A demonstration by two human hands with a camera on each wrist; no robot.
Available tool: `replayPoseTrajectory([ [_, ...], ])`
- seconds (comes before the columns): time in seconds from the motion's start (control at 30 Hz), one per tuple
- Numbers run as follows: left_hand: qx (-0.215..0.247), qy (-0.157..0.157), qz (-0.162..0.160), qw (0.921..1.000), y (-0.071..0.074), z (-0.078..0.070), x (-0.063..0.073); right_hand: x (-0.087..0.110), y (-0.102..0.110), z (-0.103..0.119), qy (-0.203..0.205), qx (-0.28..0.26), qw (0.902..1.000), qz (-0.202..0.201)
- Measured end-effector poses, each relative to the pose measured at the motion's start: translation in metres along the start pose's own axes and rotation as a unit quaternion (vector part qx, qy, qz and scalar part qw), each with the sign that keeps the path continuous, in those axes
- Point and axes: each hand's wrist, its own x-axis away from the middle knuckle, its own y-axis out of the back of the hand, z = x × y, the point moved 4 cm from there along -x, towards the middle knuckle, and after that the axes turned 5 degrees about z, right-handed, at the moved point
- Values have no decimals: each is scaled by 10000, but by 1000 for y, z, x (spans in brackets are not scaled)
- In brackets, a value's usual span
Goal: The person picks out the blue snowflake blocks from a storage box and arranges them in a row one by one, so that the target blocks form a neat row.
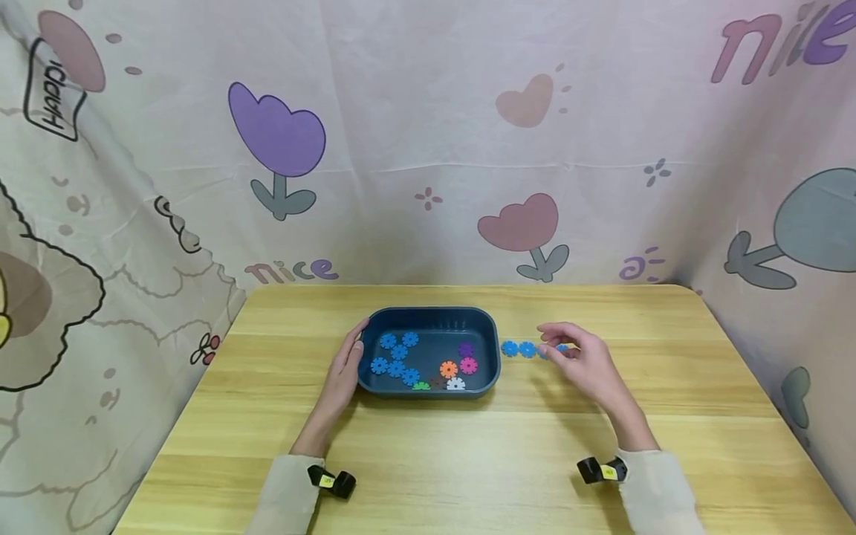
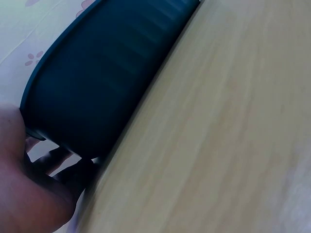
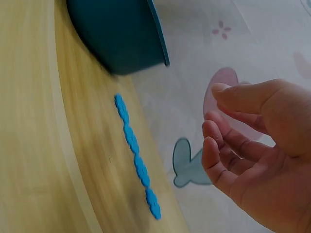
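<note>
A dark blue plastic bin (image 1: 428,394) stands on the table with toy snowflake discs in it. My left hand (image 1: 345,368) holds the bin's left end, thumb at the rim and fingers against the outer wall; the left wrist view shows this hand (image 2: 29,189) at the bin's corner. Right of the bin, several blue snowflake discs (image 1: 527,349) lie in a straight row, which the right wrist view shows whole as a blue row (image 3: 131,140). Above its right end hovers my right hand (image 1: 585,362), fingers loosely bent and holding nothing; in the head view it partly hides the row.
Inside the bin, blue discs (image 1: 396,368) lie at the left. Toward the right are orange (image 1: 449,369), pink (image 1: 469,365), purple (image 1: 465,349), white (image 1: 456,384), brown and green discs. A printed curtain (image 1: 401,134) hangs behind the wooden table (image 1: 455,468).
</note>
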Motion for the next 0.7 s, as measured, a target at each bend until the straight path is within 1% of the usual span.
replayPoseTrajectory([
  [0.1,-4,-37,-1,10000,0,-1,-1,0,-7,9,180,-76,9998,-46],
  [0.27,2,-93,-25,10000,-1,-2,-1,-1,-24,25,457,-243,9986,66],
  [0.53,63,-74,-5,10000,-1,1,-2,-1,-52,52,1172,-335,9923,206],
  [0.7,73,-64,-4,10000,0,2,-1,-6,-71,63,1276,-331,9900,493],
])
